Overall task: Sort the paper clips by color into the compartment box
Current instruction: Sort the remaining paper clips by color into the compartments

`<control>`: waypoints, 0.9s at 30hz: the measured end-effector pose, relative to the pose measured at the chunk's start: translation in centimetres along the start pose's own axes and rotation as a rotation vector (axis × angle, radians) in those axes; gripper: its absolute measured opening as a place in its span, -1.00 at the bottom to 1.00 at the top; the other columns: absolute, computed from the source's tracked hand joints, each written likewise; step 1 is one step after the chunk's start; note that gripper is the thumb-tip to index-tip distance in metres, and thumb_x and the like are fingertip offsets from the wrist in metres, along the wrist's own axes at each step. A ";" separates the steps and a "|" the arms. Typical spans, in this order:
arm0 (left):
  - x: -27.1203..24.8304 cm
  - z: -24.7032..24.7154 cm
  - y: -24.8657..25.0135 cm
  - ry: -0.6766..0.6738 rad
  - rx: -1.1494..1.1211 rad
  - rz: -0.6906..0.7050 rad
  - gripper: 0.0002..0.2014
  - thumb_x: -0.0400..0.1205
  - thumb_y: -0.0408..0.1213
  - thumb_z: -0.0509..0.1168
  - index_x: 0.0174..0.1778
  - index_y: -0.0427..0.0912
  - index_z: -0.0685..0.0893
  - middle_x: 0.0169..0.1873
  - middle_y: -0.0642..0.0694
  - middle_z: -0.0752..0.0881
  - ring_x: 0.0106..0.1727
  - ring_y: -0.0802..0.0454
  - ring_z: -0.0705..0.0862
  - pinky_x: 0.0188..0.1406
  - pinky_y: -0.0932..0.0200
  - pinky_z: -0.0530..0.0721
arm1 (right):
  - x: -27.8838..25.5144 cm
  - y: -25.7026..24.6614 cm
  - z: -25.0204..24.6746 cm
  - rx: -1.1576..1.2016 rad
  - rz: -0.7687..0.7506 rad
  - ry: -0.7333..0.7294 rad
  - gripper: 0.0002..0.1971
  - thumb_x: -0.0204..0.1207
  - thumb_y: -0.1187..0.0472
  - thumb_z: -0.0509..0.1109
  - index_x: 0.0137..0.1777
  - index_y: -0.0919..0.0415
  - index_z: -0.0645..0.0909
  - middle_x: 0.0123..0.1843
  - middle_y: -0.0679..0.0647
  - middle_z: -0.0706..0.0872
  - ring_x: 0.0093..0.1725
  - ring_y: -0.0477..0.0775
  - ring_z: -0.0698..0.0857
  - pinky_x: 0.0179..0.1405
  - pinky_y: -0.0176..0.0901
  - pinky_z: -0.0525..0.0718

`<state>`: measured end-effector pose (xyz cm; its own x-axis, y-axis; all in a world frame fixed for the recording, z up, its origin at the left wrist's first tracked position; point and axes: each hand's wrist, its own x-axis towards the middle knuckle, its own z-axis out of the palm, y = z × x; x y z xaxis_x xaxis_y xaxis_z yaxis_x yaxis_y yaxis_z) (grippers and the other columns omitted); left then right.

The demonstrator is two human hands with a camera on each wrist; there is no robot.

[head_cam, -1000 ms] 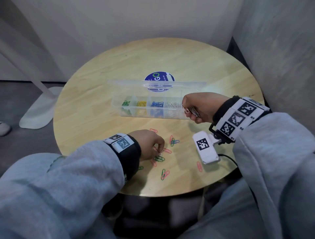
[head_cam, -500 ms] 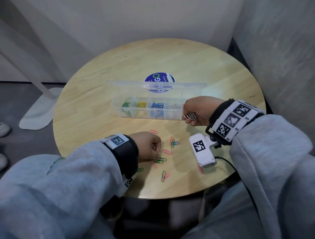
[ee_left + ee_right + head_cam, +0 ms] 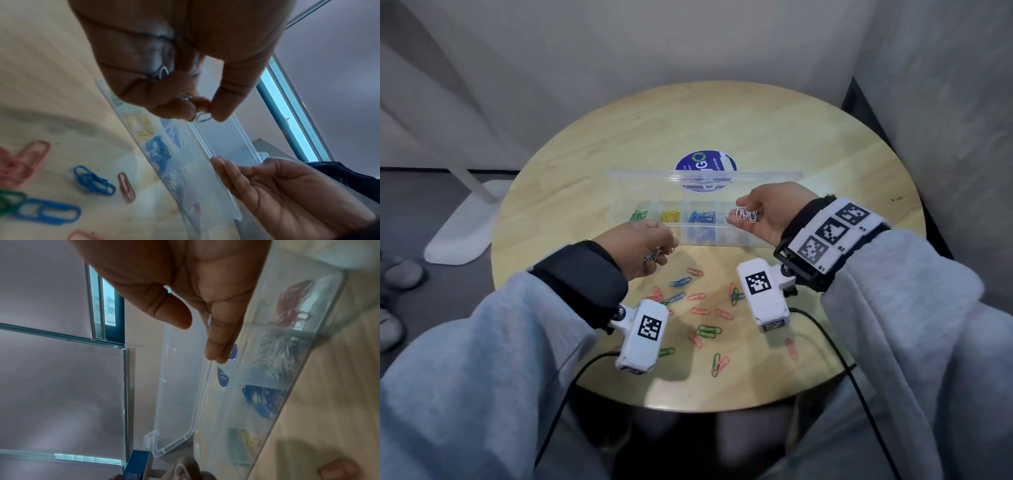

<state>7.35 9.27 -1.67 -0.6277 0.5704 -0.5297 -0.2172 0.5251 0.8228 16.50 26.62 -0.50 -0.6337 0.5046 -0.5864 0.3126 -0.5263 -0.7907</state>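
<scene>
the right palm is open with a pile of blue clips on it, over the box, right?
Not quite: the clips on the open right hand are white or silver, not blue, as the head view shows. It is held over the compartment box.

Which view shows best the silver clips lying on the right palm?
The head view: the silver clips lie plainly on the open right hand. The left wrist view shows that palm edge-on, no clips visible; the right wrist view shows none either.

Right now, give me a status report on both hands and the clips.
Left hand pinches silver clips. Right hand open, palm up, cradling silver clips. Compartment box open. Coloured clips loose on table.
</scene>
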 end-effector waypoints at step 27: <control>4.8 7.4 5.2 0.110 0.031 0.183 -0.85 0.65 -0.35 0.22 -0.21 -0.05 0.57 -0.32 -0.03 0.56 -0.19 -0.03 0.54 0.08 0.01 0.53 | -3.5 0.5 -4.1 -0.707 -0.173 -0.129 -0.80 0.58 0.42 0.13 -0.18 0.22 0.54 -0.29 0.10 0.59 -0.37 0.03 0.61 -0.32 -0.21 0.67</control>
<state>8.76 19.41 -1.46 -0.7327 0.5865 -0.3452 -0.0700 0.4396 0.8955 21.79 27.39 0.40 -0.7797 0.4327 -0.4525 0.5545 0.1415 -0.8201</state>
